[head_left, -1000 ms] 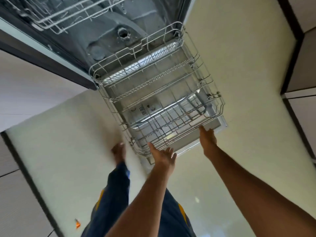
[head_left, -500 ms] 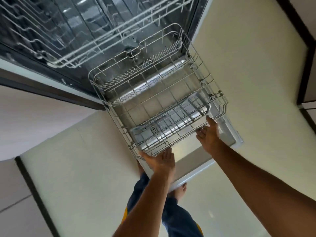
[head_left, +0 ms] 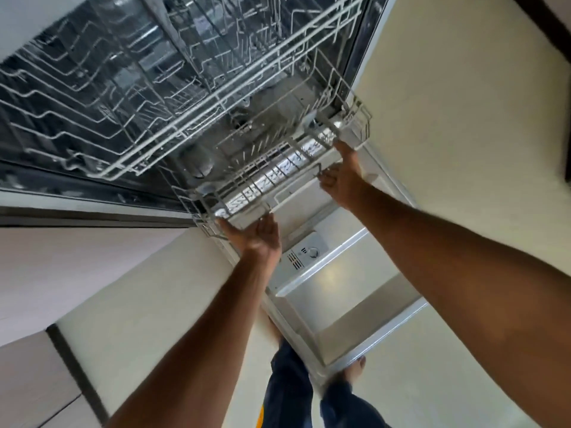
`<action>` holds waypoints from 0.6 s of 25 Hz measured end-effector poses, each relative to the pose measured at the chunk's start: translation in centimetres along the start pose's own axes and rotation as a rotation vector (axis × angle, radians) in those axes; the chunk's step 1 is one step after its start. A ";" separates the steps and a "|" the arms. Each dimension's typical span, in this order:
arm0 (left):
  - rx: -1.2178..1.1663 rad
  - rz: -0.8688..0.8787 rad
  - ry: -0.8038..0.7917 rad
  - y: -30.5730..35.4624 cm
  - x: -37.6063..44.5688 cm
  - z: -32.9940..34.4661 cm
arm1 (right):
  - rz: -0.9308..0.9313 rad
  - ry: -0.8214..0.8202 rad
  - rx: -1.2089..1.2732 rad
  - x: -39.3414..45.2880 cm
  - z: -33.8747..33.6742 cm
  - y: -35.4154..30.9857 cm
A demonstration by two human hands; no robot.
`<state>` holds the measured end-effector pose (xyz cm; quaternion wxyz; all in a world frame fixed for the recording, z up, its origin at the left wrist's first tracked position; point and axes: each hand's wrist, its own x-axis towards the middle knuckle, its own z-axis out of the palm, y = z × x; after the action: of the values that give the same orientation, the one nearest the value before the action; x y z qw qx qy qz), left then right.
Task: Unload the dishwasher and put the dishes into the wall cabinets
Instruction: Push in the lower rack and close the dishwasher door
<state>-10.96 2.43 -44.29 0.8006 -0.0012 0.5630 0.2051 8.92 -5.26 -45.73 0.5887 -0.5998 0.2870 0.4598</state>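
Observation:
The dishwasher stands open, and its wire lower rack [head_left: 279,166] is most of the way inside the tub, only its front rim sticking out over the lowered door [head_left: 349,293]. No dishes show in it. My left hand [head_left: 258,236] lies flat against the rim's left part, fingers extended. My right hand [head_left: 343,180] is at the rim's right part, its fingers curled around the front wire. Above, the upper rack [head_left: 185,103] is inside the tub and also looks bare.
The door's inner face carries the detergent dispenser [head_left: 306,253]. My legs and a bare foot [head_left: 355,370] stand at the door's near edge on the pale floor [head_left: 463,134]. Cabinet fronts [head_left: 31,381] run along the left, and a dark-edged cabinet [head_left: 556,41] is at the far right.
The lower rack has slid from fully pulled out over the door back into the tub, with both hands following its front rim. My view has tilted up toward the upper rack.

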 end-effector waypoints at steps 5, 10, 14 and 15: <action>0.034 0.122 -0.068 3.6 2.8 3.2 | 0.013 -0.199 -0.122 1.6 3.9 -3.4; 0.124 0.174 -0.107 5.9 4.5 4.1 | -0.099 -0.351 -0.157 -0.1 4.7 -3.0; 0.347 0.191 -0.058 2.7 2.5 0.5 | -0.172 -0.242 -0.249 -2.1 -0.3 0.8; 0.385 0.141 -0.057 0.7 1.6 -1.3 | -0.160 -0.224 -0.281 -2.5 -2.6 2.6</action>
<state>-11.90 3.25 -46.03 0.7853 0.1971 0.5676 0.1490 6.11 -8.65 -44.97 0.5621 -0.6419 0.1042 0.5111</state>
